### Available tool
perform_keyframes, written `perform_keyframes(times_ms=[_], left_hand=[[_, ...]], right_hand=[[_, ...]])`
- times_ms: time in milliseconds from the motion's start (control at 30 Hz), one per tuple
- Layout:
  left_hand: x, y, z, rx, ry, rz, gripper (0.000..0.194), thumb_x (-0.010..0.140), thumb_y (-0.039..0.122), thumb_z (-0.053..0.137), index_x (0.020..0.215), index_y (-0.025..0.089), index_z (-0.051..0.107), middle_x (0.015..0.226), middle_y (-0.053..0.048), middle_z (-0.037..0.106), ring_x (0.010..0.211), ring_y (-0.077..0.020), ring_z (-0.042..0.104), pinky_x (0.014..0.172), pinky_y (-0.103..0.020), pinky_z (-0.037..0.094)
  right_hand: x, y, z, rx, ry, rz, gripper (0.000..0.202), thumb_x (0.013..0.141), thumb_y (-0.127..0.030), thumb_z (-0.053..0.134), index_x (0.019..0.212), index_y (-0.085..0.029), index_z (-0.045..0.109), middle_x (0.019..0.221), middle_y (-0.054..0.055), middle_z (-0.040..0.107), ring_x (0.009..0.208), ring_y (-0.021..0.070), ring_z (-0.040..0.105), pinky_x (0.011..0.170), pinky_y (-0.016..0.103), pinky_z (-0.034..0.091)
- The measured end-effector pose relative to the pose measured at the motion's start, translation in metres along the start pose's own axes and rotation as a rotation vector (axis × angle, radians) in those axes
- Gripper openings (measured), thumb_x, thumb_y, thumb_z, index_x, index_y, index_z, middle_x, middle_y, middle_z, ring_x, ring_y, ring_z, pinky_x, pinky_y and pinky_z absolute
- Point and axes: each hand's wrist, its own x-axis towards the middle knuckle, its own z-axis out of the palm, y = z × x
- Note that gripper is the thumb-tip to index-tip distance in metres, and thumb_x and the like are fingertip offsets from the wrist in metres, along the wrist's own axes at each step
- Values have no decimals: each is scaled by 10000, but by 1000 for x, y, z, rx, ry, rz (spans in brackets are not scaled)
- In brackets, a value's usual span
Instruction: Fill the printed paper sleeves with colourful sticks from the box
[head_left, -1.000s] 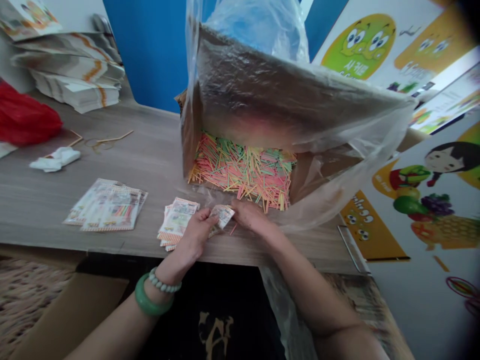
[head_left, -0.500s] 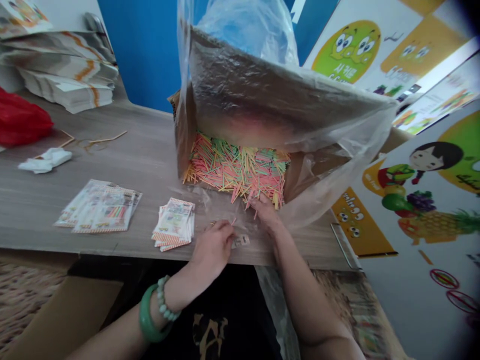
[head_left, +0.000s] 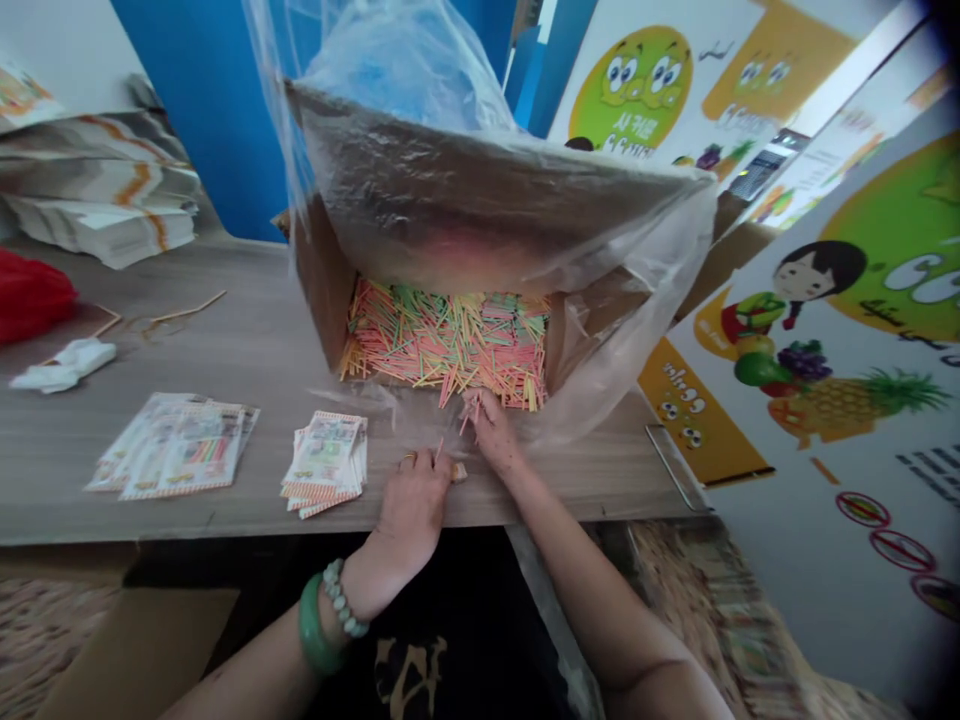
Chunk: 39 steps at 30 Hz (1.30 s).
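At the table edge, my left hand (head_left: 415, 500) has its fingers curled, with a thin pink stick (head_left: 440, 448) poking up between them. A small printed piece (head_left: 459, 471) shows beside its fingertips; the rest is hidden under the hand. My right hand (head_left: 493, 437) pinches a few pink sticks (head_left: 466, 412) just in front of a cardboard box (head_left: 319, 285) tipped on its side. Inside lies a heap of pink, yellow and green sticks (head_left: 442, 345). Clear plastic (head_left: 637, 240) lines the box. Left of my left hand lies a small stack of printed packets (head_left: 327, 452).
Further left are clear packets (head_left: 191, 450), one showing coloured sticks inside. A crumpled white tissue (head_left: 66, 366), a red bag (head_left: 30, 297) and bundled printed sheets (head_left: 101, 185) stand beyond. Printed panels (head_left: 810, 330) rise on the right; a metal handle (head_left: 675, 468) sits by the table's right end.
My right hand has drawn a few sticks slightly toward my left hand, away from the heap. The camera view has shifted, moving the box leftward in the picture.
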Motion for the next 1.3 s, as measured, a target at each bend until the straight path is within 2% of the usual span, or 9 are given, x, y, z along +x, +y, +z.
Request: perform_keyframes(times_ms=[100,200,367,533,667,800,900,1067,1300], left_hand=[[1,-13,-1,-167,64,-76,307,919,55,418,1074,169,658,971,-109,676,903,-254,631,740,-338,448],[9,-31,-5,-604,182,-199,162,903,145,483,823,189,616,768,-33,631,732,-195,589,664,-287,408],[29,-43,-22,-1229,257,-168,175,814,254,573,659,203,510,610,35,509,608,-148,499,600,-251,395],[44,-22,-30,-890,198,15,112,781,156,585,710,196,662,986,-73,688,959,-224,615,849,-323,440],[59,-15,-22,-740,20,-10,154,805,149,556,722,205,674,745,-39,662,733,-196,597,700,-289,410],[59,-36,-16,-864,154,-95,131,771,182,551,650,190,601,594,26,532,621,-148,494,608,-256,334],[45,-56,-18,-1024,244,-208,212,743,292,574,576,196,485,557,49,436,583,-128,411,566,-245,303],[27,-62,-20,-1207,128,-184,192,703,357,586,622,192,531,596,39,487,602,-134,444,578,-248,352],[31,-62,2,-1125,34,-90,151,712,253,528,767,183,650,728,-10,650,734,-195,593,706,-300,451]], right_hand=[[0,2,1,-8,43,-44,90,903,-269,415,932,-262,501,772,2,597,710,184,606,705,331,507],[0,-1,3,31,94,-31,90,924,-291,393,902,-256,473,841,19,628,704,172,622,695,322,507],[-1,-7,4,-163,-35,-72,124,901,-306,424,816,-245,490,764,11,586,731,185,566,706,317,455],[-3,-9,5,-114,-61,-40,199,895,-419,444,878,-242,531,783,9,579,728,184,535,680,307,423],[-1,-9,4,54,-70,16,184,856,-423,474,846,-246,523,785,7,585,727,180,551,688,306,436],[2,-13,-3,120,26,91,154,859,-401,445,848,-251,477,807,13,602,706,175,564,671,304,466],[0,-22,-5,-112,-58,87,154,900,-333,388,863,-245,509,793,16,607,712,178,573,699,310,471],[-7,-47,10,-654,-329,97,203,943,-271,442,987,-222,634,1051,101,699,990,243,627,852,359,459],[1,-58,28,-790,-440,212,262,945,-417,509,1025,-221,664,1026,106,730,976,246,657,803,328,473]])
